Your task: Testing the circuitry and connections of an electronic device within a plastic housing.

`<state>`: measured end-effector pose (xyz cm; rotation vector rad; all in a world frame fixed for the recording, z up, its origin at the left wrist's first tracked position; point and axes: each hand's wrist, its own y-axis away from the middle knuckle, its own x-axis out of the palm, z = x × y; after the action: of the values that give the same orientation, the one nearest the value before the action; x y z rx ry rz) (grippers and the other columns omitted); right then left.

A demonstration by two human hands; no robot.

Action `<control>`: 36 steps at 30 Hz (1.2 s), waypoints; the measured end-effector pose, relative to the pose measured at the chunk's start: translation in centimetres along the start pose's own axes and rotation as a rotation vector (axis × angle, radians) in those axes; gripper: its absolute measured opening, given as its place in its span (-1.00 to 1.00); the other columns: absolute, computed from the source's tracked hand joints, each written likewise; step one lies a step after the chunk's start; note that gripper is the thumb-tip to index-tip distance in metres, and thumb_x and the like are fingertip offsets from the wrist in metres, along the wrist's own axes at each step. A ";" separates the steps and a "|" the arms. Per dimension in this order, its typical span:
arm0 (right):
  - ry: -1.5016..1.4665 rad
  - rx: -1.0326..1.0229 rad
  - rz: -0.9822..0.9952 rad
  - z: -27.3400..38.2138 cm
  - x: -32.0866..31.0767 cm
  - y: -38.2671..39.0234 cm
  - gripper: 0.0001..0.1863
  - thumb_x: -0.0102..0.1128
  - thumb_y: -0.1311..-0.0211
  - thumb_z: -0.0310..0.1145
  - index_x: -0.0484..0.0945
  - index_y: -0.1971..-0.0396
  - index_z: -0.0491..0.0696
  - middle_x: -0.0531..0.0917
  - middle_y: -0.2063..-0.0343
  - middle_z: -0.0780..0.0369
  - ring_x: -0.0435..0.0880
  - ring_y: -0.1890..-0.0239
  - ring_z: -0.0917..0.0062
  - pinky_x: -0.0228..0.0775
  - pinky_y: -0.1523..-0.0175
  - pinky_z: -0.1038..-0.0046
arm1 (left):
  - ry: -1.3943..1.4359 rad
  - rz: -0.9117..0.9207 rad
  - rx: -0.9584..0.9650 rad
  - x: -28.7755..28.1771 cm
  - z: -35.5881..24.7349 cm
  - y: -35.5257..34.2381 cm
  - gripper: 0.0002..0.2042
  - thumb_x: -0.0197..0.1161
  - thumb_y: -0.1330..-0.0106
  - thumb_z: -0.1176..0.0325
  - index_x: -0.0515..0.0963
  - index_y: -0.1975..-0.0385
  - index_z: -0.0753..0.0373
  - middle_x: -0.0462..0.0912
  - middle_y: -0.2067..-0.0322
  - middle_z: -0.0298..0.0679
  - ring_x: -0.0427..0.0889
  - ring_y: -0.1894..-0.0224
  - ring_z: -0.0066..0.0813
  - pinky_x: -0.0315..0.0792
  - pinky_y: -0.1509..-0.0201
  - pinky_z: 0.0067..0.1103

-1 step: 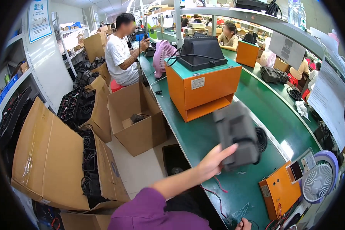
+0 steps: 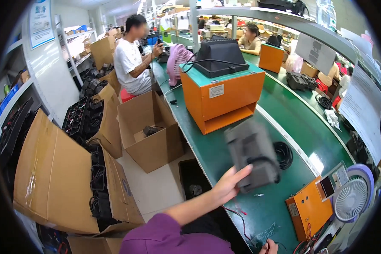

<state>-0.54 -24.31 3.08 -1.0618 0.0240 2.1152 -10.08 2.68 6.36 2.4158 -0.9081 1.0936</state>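
Observation:
My left hand (image 2: 229, 185) grips the near end of a dark grey, boxy plastic device (image 2: 253, 154), thumb on top. The device is tilted above the green bench and a little blurred. A coil of black cable (image 2: 283, 155) shows just beyond its right side; whether it is joined to the device I cannot tell. At the lower edge, my right hand (image 2: 268, 247) has its fingers curled beside thin dark wires; what they hold, if anything, is too small to make out. A black lead (image 2: 244, 223) and a short red lead (image 2: 237, 211) lie between the hands.
An orange box (image 2: 224, 99) with a black housing (image 2: 221, 58) on top stands ahead. At right are an orange tester (image 2: 310, 208) and a purple fan (image 2: 350, 199). Open cartons (image 2: 150, 146) line the floor at left. A co-worker in white (image 2: 131, 63) sits beyond.
My left hand and the grey device have shifted left. More of the cable coil now shows at the device's right. My right hand has stayed at about the same place.

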 end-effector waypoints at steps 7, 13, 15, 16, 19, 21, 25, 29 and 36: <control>-0.172 0.074 0.147 -0.1 0.5 -1.9 -0.86 0.03 -0.15 -0.55 0.50 0.28 -0.18 0.54 0.45 0.09 0.54 0.43 0.30 0.34 0.35 0.44 | 0.000 -0.268 -0.133 -10.1 1.9 5.2 -0.58 -0.08 -0.39 0.06 0.29 -0.05 0.28 0.56 0.10 -0.17 0.58 0.09 -0.31 0.48 -0.01 -0.37; -0.419 -0.031 0.195 1.0 0.6 -4.6 -0.87 0.01 -0.10 -0.59 0.50 0.34 -0.19 0.57 0.51 0.17 0.54 0.48 0.50 0.33 0.37 0.55 | -0.084 0.059 -0.357 -10.2 -0.4 2.3 -0.53 -0.25 -0.42 -0.02 0.23 -0.04 0.28 0.51 0.14 -0.11 0.59 0.51 -0.26 0.55 0.40 -0.43; -0.572 -0.013 0.333 1.6 0.2 -5.4 -0.78 0.10 -0.03 -0.66 0.52 0.27 -0.16 0.60 0.45 0.17 0.59 0.45 0.44 0.40 0.31 0.53 | -0.015 0.086 -0.262 -7.7 0.0 0.1 -0.56 -0.23 -0.43 0.01 0.25 -0.03 0.28 0.50 0.16 -0.12 0.52 0.51 -0.33 0.52 0.35 -0.43; -0.573 0.012 0.330 1.8 0.4 -5.9 -0.78 0.10 -0.03 -0.66 0.52 0.27 -0.16 0.60 0.45 0.17 0.59 0.45 0.44 0.40 0.31 0.53 | 0.057 0.118 -0.263 -7.6 0.8 -1.3 -0.59 -0.22 -0.44 0.04 0.27 -0.03 0.25 0.50 0.13 -0.13 0.49 0.45 -0.35 0.50 0.31 -0.45; -0.722 0.025 0.439 2.2 0.7 -6.5 -0.80 0.10 -0.07 -0.64 0.53 0.26 -0.18 0.60 0.46 0.18 0.60 0.44 0.50 0.39 0.32 0.55 | 0.125 -0.041 -0.208 -6.5 3.3 -3.8 -0.70 -0.10 -0.43 0.20 0.32 0.03 0.28 0.48 0.08 -0.11 0.51 0.21 -0.31 0.44 0.04 -0.46; -0.707 0.049 0.425 1.5 1.1 -6.1 -0.81 0.10 -0.09 -0.62 0.53 0.25 -0.19 0.60 0.48 0.20 0.59 0.43 0.55 0.38 0.32 0.58 | 0.012 -0.011 -0.305 -7.2 4.7 -5.0 -0.74 -0.05 -0.40 0.33 0.32 0.03 0.36 0.43 0.00 -0.04 0.47 -0.01 -0.25 0.35 -0.15 -0.42; -0.761 0.137 0.323 -0.3 1.5 -4.0 -0.82 0.11 -0.08 -0.61 0.53 0.26 -0.20 0.59 0.49 0.20 0.58 0.44 0.58 0.36 0.33 0.61 | -0.578 0.064 -0.177 -8.6 3.3 -3.0 -0.59 -0.01 -0.37 0.37 0.19 -0.13 0.47 0.37 -0.08 0.00 0.37 -0.16 -0.25 0.22 -0.26 -0.42; -0.938 0.410 0.281 -1.7 2.0 -2.8 -0.85 0.11 -0.10 -0.58 0.52 0.30 -0.23 0.58 0.48 0.19 0.57 0.43 0.55 0.37 0.31 0.57 | -1.236 0.292 -0.069 -8.6 0.2 -0.6 -0.65 0.06 -0.33 0.36 0.34 -0.07 0.35 0.44 -0.02 -0.10 0.46 -0.06 -0.31 0.38 -0.09 -0.49; -0.821 0.302 0.393 1.1 1.3 -5.7 -0.85 0.07 -0.21 -0.43 0.49 0.31 -0.20 0.53 0.50 0.19 0.44 0.49 0.56 0.23 0.40 0.58 | -1.133 0.620 0.130 -1.9 1.1 4.0 -0.72 0.18 -0.26 0.30 0.45 0.09 0.28 0.52 0.40 -0.20 0.54 0.42 -0.39 0.44 0.31 -0.55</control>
<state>1.82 -19.00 4.59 0.0411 0.1580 2.6457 -13.11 -0.14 4.38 2.8778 -2.0393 -0.2665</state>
